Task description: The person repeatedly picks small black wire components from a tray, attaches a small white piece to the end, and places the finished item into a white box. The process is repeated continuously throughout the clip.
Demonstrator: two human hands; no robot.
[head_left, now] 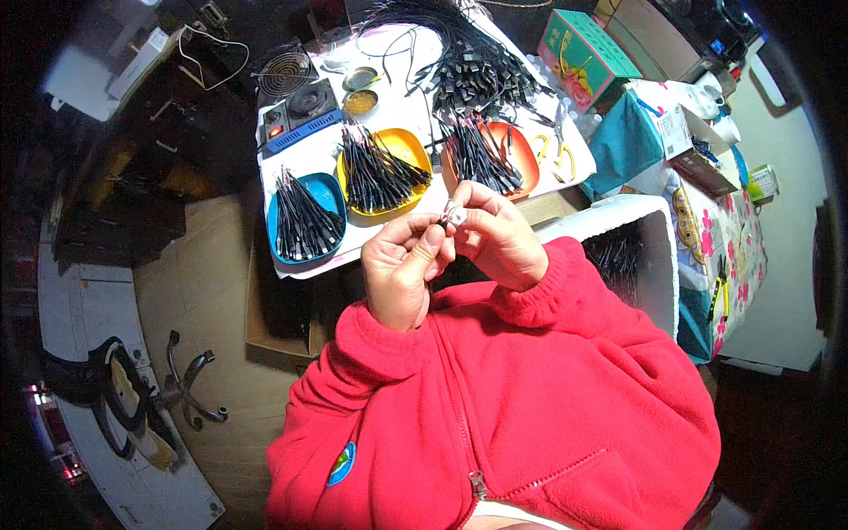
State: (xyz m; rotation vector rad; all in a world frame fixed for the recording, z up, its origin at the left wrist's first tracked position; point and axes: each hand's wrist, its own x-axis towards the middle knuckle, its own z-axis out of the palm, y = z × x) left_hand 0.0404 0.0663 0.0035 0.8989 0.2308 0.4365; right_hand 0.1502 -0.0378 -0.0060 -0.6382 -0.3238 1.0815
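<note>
My left hand point(397, 274) and my right hand point(503, 237) meet in front of my chest, fingertips pinched together. Between them is a small black-and-white piece point(449, 217), mostly covered by the fingers, so its exact kind does not show. Just beyond the hands, three trays line the near side of the white table: a blue tray point(332, 189), a yellow tray point(417, 147) and an orange tray point(528, 166). Bundles of short black cables point(305, 223) fill each of them. The right hand is nearest the orange tray.
Behind the trays lie a heap of black cables point(481, 75), a tin with amber contents point(359, 102) and a blue-fronted device point(305, 131). Yellow-handled scissors point(565, 163) rest at the table's right. A white foam box point(658, 243) stands right of me, near yellow pliers point(721, 291).
</note>
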